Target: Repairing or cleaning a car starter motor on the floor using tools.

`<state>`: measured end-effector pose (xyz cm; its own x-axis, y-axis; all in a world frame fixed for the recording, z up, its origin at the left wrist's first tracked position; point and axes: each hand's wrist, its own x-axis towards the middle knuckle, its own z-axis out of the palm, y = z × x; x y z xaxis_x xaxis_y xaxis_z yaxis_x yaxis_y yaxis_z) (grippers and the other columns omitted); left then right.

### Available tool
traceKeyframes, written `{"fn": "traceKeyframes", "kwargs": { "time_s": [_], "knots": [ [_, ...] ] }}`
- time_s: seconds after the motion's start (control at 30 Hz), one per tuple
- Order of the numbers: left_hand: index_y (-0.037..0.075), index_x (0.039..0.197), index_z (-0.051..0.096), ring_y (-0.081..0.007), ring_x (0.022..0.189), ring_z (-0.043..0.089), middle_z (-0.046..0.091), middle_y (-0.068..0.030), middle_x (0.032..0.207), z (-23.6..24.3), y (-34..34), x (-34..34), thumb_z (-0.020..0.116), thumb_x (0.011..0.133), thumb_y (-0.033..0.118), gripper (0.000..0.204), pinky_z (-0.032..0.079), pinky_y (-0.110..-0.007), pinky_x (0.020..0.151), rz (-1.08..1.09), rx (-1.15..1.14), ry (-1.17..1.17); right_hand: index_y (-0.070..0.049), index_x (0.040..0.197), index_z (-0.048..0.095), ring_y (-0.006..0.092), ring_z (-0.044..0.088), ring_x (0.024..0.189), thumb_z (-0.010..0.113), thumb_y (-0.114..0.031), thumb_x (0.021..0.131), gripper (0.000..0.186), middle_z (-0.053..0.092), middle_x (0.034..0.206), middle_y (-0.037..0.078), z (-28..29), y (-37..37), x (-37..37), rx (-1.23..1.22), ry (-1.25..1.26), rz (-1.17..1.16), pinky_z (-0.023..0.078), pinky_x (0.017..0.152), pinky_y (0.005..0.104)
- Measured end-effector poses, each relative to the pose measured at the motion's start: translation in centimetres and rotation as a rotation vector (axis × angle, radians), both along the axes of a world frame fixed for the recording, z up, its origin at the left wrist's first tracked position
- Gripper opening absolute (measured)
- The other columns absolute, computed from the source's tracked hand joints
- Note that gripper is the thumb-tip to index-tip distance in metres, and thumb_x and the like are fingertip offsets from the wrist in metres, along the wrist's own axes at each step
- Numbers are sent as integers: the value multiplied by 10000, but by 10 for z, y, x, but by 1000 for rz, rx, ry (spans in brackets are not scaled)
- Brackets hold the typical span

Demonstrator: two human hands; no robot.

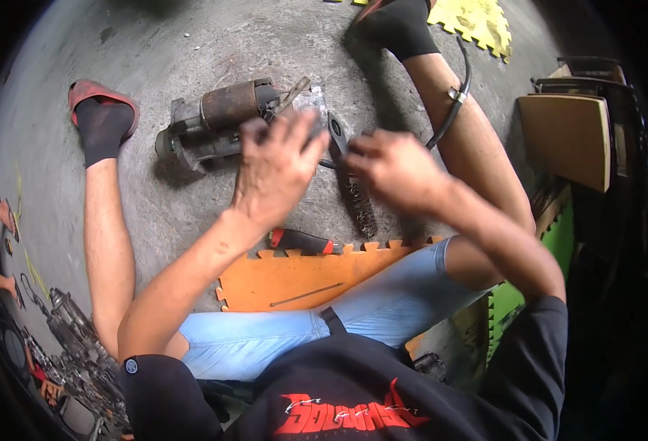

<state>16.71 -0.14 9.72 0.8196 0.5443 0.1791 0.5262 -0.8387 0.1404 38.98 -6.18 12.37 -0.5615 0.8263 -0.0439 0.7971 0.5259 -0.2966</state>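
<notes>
Your left hand (278, 167) is over the right end of the rusty, cylindrical metal motor (230, 105), which lies on the grey concrete floor (169, 268); its fingers look spread, but blur hides whether they grip anything. Your right hand (397, 170) has its fingers curled beside the dark, long-handled wire brush (357, 206); you cannot tell whether they hold something.

Holds blurred left hand (281, 163) at the end of a rusty motor (228, 107) on concrete floor (191, 48), blurred right hand (397, 170) near a dark brush (357, 209).
</notes>
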Motion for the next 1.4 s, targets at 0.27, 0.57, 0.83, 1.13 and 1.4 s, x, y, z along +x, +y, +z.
{"fn": "traceKeyframes", "kwargs": {
  "time_s": [0.27,0.57,0.83,1.13,1.4],
  "knots": [
    [68,1275,617,-277,1245,508,607,-85,1211,3,-16,-15,757,765,154,536,388,-489,1000,-111,-258,48,-109,1017,682,281,710,730,587,-168,888,170,661,901,82,-86,61,40,-280,-363,613,602,579,381],
    [80,1167,627,-260,1128,564,602,-85,1128,18,-5,-22,760,812,224,406,410,-481,951,-135,-383,115,-64,976,700,321,504,1319,624,-185,888,168,574,1343,115,2,67,76,92,-278,491,516,1046,370],
    [115,1108,679,-272,1060,567,578,-95,1033,31,4,-22,736,855,221,281,440,-443,893,-258,-427,78,13,1279,583,216,682,920,620,-24,903,380,687,1081,139,144,27,93,185,-301,-515,559,811,352],
    [93,1033,698,-265,1030,564,580,-72,1000,-22,5,-39,776,802,206,269,447,-451,899,-267,-296,-70,-20,1575,191,477,640,730,585,64,841,837,623,789,314,29,-68,-54,-185,457,-796,523,713,552],
    [45,921,705,-245,1086,578,608,-79,1001,-29,18,-37,633,825,52,120,463,-467,917,-268,-283,-159,109,1516,223,470,669,679,536,19,793,793,633,739,332,-26,32,-75,-139,231,-685,557,652,534]
  ]
}}
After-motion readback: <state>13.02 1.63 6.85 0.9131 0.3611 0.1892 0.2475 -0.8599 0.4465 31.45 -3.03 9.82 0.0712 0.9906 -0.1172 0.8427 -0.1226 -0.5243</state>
